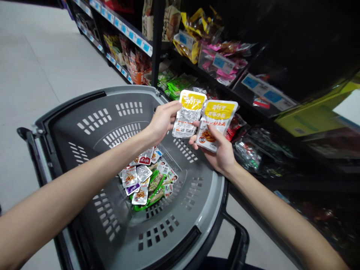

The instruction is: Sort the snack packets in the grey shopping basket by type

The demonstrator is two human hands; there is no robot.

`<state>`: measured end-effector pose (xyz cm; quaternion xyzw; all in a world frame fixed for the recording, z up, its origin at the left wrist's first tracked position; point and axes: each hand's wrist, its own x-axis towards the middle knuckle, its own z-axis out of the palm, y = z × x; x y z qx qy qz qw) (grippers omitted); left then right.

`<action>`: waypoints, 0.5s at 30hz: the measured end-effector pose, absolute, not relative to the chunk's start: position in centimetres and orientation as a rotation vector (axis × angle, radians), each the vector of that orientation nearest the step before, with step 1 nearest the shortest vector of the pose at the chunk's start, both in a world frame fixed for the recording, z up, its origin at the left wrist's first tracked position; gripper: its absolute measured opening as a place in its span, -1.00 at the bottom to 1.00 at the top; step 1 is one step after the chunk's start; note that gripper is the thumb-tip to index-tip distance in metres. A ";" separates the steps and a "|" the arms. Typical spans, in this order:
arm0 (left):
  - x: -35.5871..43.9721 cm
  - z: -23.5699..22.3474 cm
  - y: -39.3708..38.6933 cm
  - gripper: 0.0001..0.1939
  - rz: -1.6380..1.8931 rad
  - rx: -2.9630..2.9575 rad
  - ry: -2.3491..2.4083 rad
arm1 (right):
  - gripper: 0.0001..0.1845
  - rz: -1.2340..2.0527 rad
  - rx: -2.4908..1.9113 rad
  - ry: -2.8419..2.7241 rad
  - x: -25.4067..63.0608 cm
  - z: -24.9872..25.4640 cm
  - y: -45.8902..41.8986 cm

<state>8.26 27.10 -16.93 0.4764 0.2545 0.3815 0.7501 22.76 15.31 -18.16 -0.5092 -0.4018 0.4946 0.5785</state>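
My left hand (164, 120) pinches the left edge of a yellow-and-white snack packet (187, 116), its printed text side facing me. Beside it, my right hand (219, 150) grips a second yellow-and-white snack packet (218, 116) with a food picture on its front, thumb on top and fingers behind. Both packets are held side by side above the far right rim of a grey shopping basket (112, 225). Down on the basket floor lie several small snack packets (140, 191), white, purple and red, over green bags (157, 183).
Dark shelves run along the right, with price labels (264, 90) on their edges. They carry yellow bags (194, 26), pink packets (225, 56) and green packets (180, 84). A black handle (239, 240) juts from the basket's near right side. Pale floor (30, 56) stretches to the left.
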 end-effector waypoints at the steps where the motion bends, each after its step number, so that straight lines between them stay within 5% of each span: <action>1: 8.3 -16.9 27.1 -0.75 0.831 1.041 0.557 | -0.46 1.160 -1.196 -0.938 22.7 -18.1 15.3; 6: 8.3 -17.0 27.1 -0.76 0.840 1.033 0.564 | -0.40 1.128 -1.225 -0.984 22.8 -18.2 15.2; 15: 8.7 -17.2 26.8 -0.77 0.941 0.948 0.576 | 0.04 1.058 -1.179 -1.013 23.0 -17.5 15.1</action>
